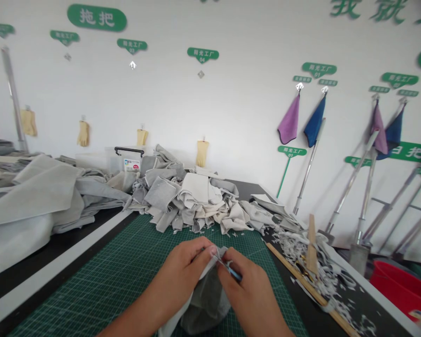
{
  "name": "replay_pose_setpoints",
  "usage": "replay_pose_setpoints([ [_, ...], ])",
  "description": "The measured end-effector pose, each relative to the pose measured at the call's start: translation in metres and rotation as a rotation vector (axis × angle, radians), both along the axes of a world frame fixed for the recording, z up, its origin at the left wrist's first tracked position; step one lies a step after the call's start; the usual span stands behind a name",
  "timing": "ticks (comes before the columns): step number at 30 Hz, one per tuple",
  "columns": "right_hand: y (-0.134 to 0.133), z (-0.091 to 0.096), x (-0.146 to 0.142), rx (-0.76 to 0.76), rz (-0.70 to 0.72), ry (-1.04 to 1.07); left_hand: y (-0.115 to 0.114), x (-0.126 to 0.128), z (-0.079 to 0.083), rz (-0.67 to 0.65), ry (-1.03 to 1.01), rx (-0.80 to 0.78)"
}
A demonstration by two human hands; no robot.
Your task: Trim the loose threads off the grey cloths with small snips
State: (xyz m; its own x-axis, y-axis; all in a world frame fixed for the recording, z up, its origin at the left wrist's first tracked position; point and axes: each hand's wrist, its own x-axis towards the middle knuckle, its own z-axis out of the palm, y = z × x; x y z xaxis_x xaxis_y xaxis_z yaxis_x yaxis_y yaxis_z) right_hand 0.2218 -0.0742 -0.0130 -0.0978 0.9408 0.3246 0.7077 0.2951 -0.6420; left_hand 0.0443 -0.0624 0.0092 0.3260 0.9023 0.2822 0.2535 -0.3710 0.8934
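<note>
Left of the green cutting mat [101,285]: a large heap of pale grey cloth sheets [31,196] lies across the black table [73,238].

Beyond the mat: a mound of grey and cream cloth pieces [185,196] rises in front of a clear plastic box [128,159] with a black handle.

On the mat, left: the left hand [185,267] is pressed together, pinching the edge of a grey cloth [205,304] between thumb and fingers.

On the mat, right: the right hand [247,285] pinches small blue-handled snips [235,274] against that edge; the blades are mostly hidden.

Right of the mat: white cloth trimmings [319,276] lie in a drift beside a long wooden ruler [301,285], and a red bucket [402,288] sits farther out.

Behind the mat: yellow gloves [83,133] and purple and blue cloths [289,119] hang on the wall.

Progress: one piece is in hand and many stay heaped; whether those are finished, I cannot tell.

Obstacles: nothing lies between the hands and the cloth.
</note>
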Motion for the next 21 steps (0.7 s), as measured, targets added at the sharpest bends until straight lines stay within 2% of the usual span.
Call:
replay_pose_setpoints([
  [3,0.002,0.003,0.006,-0.024,-0.01,0.054,-0.003,-0.001,0.004,-0.019,-0.007,-0.028],
  [9,-0.009,0.005,-0.001,-0.117,0.136,0.239,0.002,0.003,0.001,-0.075,-0.081,-0.035],
  [13,-0.007,-0.004,0.0,-0.064,0.091,0.267,0.005,0.004,-0.005,-0.073,-0.08,-0.079],
  [16,0.0,-0.008,0.007,-0.034,0.065,0.237,0.003,0.002,-0.002,-0.027,-0.056,-0.075],
  [21,0.004,-0.01,0.014,-0.035,0.036,0.059,-0.005,-0.001,0.01,-0.012,-0.04,-0.015],
])
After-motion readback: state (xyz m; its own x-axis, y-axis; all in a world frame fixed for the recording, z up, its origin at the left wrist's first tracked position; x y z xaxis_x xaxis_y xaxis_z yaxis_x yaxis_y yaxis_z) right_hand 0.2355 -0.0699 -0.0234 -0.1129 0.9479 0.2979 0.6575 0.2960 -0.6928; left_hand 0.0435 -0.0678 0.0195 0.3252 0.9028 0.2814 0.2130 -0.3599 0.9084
